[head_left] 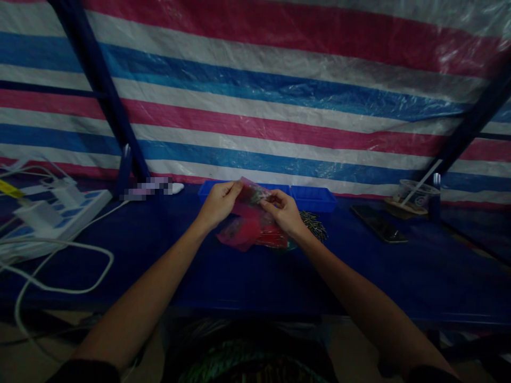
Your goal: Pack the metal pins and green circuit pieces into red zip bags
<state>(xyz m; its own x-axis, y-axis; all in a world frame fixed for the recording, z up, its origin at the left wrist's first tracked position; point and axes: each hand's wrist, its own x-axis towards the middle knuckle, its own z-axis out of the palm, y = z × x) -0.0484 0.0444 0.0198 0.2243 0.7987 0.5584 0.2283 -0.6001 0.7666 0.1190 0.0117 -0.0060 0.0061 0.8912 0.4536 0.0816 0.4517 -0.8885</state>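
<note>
Head view shows my left hand (219, 204) and right hand (284, 211) each pinching a top corner of a small red plastic bag (252, 223), lifted just above the dark blue surface (167, 250) so its mouth stays spread. Behind it sit blue trays (315, 198), small metal pins (314, 223), a phone (379, 223), a power strip (59, 213), and a striped tarp wall (255, 106).

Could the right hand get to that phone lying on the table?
Probably yes. The phone lies flat on the blue table, to the right of the right hand, with bare tabletop between them. But that hand is pinching a red plastic bag together with the left hand.
</note>
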